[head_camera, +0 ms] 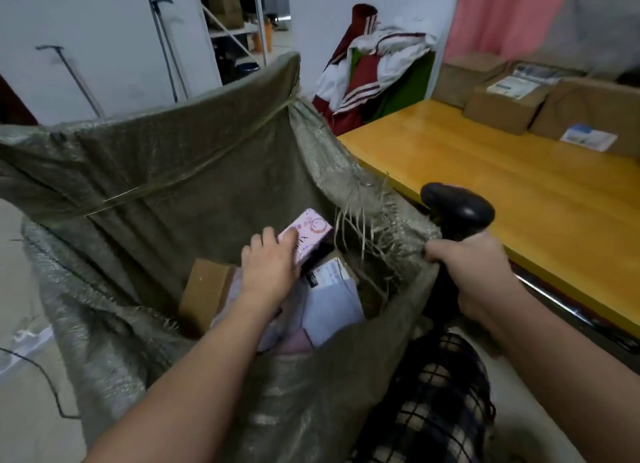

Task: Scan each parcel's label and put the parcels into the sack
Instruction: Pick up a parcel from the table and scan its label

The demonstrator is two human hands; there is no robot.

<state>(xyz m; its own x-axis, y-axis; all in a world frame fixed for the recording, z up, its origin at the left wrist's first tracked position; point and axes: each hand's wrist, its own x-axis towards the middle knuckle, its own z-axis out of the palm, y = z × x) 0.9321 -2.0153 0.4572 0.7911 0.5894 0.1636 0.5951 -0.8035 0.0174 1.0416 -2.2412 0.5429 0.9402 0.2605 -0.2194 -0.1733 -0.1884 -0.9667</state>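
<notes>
The sack's (173, 185) near rim lay closest, held wide by the right hand (474, 275), whose fingers were curled round the scanner (457, 213) handle while the thumb pinched the cloth. Inside the mouth, the left hand (270, 265) held a pink box (308, 232) tilted just above the parcels (329, 279) already lying in the bottom, fingers closed over its top and the thumb hidden. The step in hand looked like the drop into the sack. Next, I judged, the left hand would need to let go, come out, and reach across to the cartons (502, 105) waiting on the table (485, 192) for scanning.
</notes>
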